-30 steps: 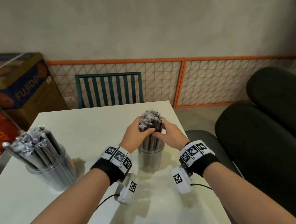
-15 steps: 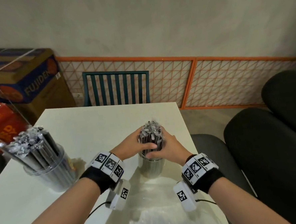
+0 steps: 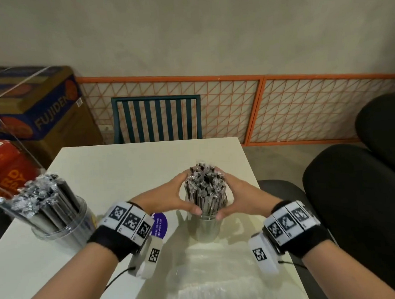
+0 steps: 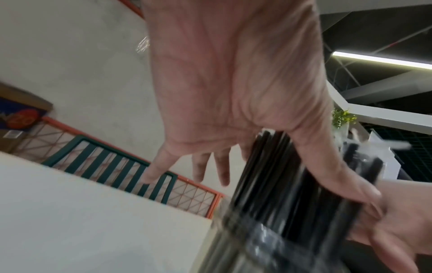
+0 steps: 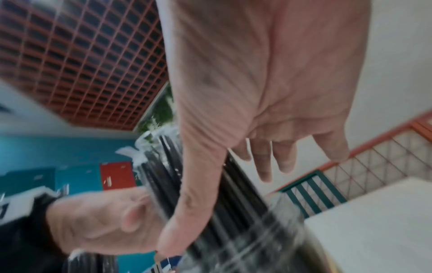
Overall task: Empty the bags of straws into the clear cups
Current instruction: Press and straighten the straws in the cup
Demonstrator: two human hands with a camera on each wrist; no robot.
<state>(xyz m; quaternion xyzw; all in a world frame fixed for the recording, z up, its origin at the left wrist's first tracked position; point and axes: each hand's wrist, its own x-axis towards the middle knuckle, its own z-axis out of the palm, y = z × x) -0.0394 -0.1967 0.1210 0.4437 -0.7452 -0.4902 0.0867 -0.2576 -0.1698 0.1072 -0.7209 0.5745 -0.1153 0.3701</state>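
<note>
- Worktop: pale, square-cornered, carrying two cups of straws. A teal slatted chair stands at its far edge, an orange mesh panel runs along the wall behind.
- Black cushions to the right of the worktop; cardboard boxes stacked at far left.
- Empty clear bag lies flat and crumpled on the near part of the worktop, between the two forearms.
- Left clear cup: near the left edge, packed with wrapped straws that lean outward to the left.
- Centre clear cup: upright, just beyond the bag. A bundle of dark wrapped straws stands in it, tops fanned out above the rim.
- Left hand: cupped against the left side of the centre bundle, thumb across its near face just above the rim. In the left wrist view the fingers are fairly straight and spread beside the straws.
- Right hand: mirrors it on the right side, thumb on the near face, thumb tips nearly meeting. Fingers likewise extended, not wrapped tight.
- Purple round sticker on the worktop, partly hidden by the left wrist band.
</note>
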